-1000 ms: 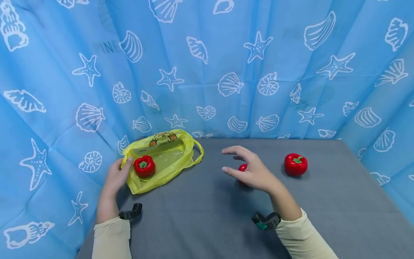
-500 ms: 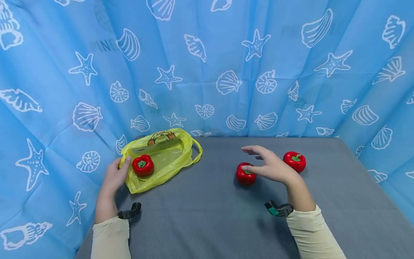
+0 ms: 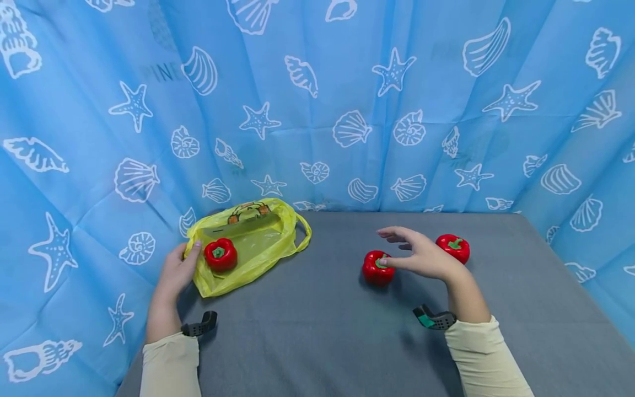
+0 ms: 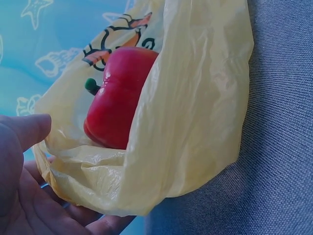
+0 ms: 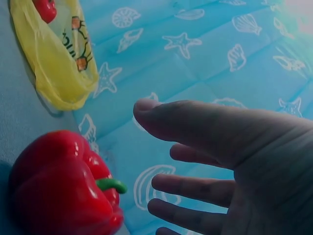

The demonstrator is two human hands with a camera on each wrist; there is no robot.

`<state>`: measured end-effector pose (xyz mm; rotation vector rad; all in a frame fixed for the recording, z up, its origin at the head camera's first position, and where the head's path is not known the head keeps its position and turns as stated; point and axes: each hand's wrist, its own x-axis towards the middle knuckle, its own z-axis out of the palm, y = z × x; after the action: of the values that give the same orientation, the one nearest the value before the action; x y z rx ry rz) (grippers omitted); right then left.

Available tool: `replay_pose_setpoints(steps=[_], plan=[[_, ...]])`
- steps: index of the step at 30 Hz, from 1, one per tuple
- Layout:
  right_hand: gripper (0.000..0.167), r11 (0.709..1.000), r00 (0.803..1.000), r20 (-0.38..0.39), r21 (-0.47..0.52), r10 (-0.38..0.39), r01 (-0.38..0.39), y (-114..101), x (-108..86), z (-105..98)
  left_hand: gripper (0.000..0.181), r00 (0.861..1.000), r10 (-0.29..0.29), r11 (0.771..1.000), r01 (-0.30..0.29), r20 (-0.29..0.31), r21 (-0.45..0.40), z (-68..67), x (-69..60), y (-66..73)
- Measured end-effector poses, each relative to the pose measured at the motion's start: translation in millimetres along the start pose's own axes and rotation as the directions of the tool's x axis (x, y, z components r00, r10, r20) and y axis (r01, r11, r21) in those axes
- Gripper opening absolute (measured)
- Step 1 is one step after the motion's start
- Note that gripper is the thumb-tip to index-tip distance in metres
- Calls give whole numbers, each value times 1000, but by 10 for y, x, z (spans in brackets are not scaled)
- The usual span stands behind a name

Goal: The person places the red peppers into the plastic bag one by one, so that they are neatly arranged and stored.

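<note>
My left hand (image 3: 179, 268) grips the near left edge of a yellow plastic bag (image 3: 258, 264), thumb inside the rim and fingers beneath. Within the bag lies a red bell pepper (image 4: 120, 98) with a green stem. Over the middle right of the table, my right hand (image 3: 426, 256) hovers with fingers spread and slightly bent, holding nothing. Just left of it and lower, a second red bell pepper (image 5: 63, 186) rests on the cloth, apart from the fingers in the right wrist view. A third red bell pepper (image 3: 453, 248) sits behind the right hand, partly hidden by it.
A grey cloth (image 3: 297, 331) covers the table. Blue curtains (image 3: 317, 110) printed with white shells and starfish hang close behind the table and along both sides. One bag handle (image 3: 305, 234) loops out to the right.
My right hand has moved right, uncovering the middle pepper and coming in front of the far right one. The left hand keeps its grip on the bag.
</note>
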<state>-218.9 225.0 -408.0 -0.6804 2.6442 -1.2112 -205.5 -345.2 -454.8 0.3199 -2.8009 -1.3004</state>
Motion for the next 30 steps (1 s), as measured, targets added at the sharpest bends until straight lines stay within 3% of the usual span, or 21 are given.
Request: replay_pose_setpoints(steps=[15,30], plan=[[82,998,995,93,56,30,-35,229,19,-21,75,1000,-29,999,29,8,-25,9,-12,18],[90,985,983,171,147,65,-91,316,13,23,78,1000,-6,1000,6,6,-24,14,2,1]])
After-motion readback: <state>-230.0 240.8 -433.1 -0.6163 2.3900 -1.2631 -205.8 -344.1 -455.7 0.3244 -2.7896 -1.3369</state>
